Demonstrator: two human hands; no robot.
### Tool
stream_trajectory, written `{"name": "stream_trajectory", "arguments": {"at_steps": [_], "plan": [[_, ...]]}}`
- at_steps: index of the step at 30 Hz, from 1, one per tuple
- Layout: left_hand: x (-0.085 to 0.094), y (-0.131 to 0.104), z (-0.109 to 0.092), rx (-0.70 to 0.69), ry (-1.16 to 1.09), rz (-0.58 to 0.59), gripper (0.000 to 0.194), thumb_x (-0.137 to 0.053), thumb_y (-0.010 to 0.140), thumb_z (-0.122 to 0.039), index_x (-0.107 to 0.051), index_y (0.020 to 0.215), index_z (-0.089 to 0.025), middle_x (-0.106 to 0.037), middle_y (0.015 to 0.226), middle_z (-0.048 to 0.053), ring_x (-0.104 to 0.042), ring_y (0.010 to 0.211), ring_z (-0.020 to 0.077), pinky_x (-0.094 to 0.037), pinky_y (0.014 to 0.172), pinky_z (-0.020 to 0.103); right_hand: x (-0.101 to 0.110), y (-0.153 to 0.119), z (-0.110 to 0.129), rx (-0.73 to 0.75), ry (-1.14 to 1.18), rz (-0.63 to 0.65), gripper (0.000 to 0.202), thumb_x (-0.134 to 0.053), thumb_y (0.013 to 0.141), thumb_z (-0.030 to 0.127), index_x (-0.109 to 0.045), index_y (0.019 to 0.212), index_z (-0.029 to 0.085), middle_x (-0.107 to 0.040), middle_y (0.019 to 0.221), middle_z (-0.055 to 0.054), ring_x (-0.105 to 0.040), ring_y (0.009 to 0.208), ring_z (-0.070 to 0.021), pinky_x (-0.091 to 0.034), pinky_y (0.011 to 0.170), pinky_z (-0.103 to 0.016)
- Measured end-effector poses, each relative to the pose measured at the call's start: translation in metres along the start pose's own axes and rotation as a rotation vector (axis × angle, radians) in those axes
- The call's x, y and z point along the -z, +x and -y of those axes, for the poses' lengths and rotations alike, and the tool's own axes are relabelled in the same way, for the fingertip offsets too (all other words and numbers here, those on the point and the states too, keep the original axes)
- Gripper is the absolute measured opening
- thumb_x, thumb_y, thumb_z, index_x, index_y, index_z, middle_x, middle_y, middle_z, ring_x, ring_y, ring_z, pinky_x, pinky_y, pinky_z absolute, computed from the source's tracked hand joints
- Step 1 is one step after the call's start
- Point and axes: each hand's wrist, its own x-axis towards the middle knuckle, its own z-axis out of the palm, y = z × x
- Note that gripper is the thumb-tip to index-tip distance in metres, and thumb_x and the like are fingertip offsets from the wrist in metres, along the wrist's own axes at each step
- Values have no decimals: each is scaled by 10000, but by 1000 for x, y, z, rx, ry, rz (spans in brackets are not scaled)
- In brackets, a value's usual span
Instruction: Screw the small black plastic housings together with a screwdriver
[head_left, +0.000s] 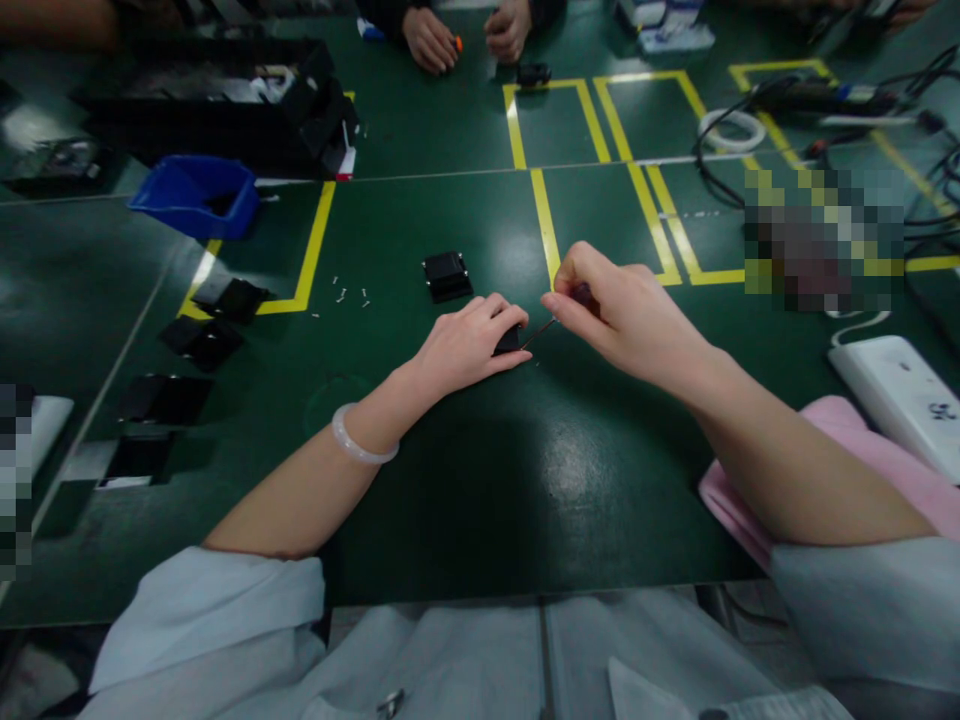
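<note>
My left hand (476, 343) is closed round a small black part (508, 341) on the green table (450, 450). From the right, my right hand (611, 310) pinches a thin metal tool (538, 333), whose tip reaches down to the edge of the black part beside my left thumb. The tool's handle is mostly hidden in my fingers. Just beyond my left hand sits another black part (447, 276) with small shiny bits at its sides. Several tiny screws (343, 294) lie loose to the left.
Black parts (165, 398) line the left side, near a blue bin (199, 195) and black trays (225, 105). A pink cloth (840, 430) and white power strip (900, 400) lie right. Cables are at the back right. Another person's hands (430, 40) rest across the table.
</note>
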Motion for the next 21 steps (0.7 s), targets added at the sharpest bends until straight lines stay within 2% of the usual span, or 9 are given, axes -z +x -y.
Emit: {"name": "stream_trajectory", "arguments": {"at_steps": [3, 7, 10, 13, 16, 18, 21], "plan": [[0, 0, 0, 4, 0, 6, 361, -579, 988, -490, -559, 1225, -219, -617, 1205, 79, -614, 1066, 224, -475, 679, 285, -1, 0, 0, 2, -3, 1, 120, -503, 970, 330, -513, 930, 217, -545, 698, 23, -524, 594, -130, -336, 595, -281], [2, 0, -1, 12, -11, 21, 356, -581, 987, -493, -562, 1214, -220, -616, 1221, 78, -615, 1081, 229, -476, 687, 282, 0, 1, 0, 14, 38, 26, 116, -458, 950, 238, -509, 1049, 207, -623, 830, -12, -592, 676, -147, -378, 635, -292], [3, 0, -1, 14, -15, 21, 351, -579, 988, -485, -561, 1219, -221, -617, 1218, 81, -611, 1079, 228, -473, 681, 281, 0, 1, 1, 2, 25, 11, 75, -487, 960, 281, -518, 976, 215, -597, 773, 5, -559, 640, -138, -364, 622, -285], [2, 0, -1, 15, -18, 16, 350, -581, 988, -476, -559, 1226, -220, -618, 1211, 83, -610, 1069, 223, -472, 680, 280, 0, 0, 2, -6, 4, 1, 151, -518, 973, 344, -521, 888, 220, -538, 676, 27, -494, 573, -120, -324, 590, -275], [2, 0, -1, 17, -17, 22, 354, -578, 989, -479, -558, 1229, -219, -616, 1223, 83, -611, 1076, 225, -474, 683, 283, 0, 0, 1, 11, 17, 7, 93, -489, 967, 285, -539, 982, 208, -585, 731, 13, -539, 602, -124, -333, 603, -276], [2, 0, -1, 19, -19, 27, 359, -578, 989, -485, -559, 1227, -217, -616, 1226, 84, -610, 1083, 227, -479, 694, 284, -1, 1, 1, 21, 29, 6, 147, -475, 949, 240, -536, 1073, 190, -624, 801, -7, -582, 641, -133, -350, 621, -282], [2, 0, -2, 18, -17, 26, 357, -576, 990, -488, -564, 1219, -214, -618, 1216, 83, -609, 1084, 226, -480, 700, 284, 0, 1, 0, 21, 32, -6, 118, -485, 954, 260, -544, 1030, 191, -609, 763, 4, -571, 624, -131, -344, 614, -282]]}}
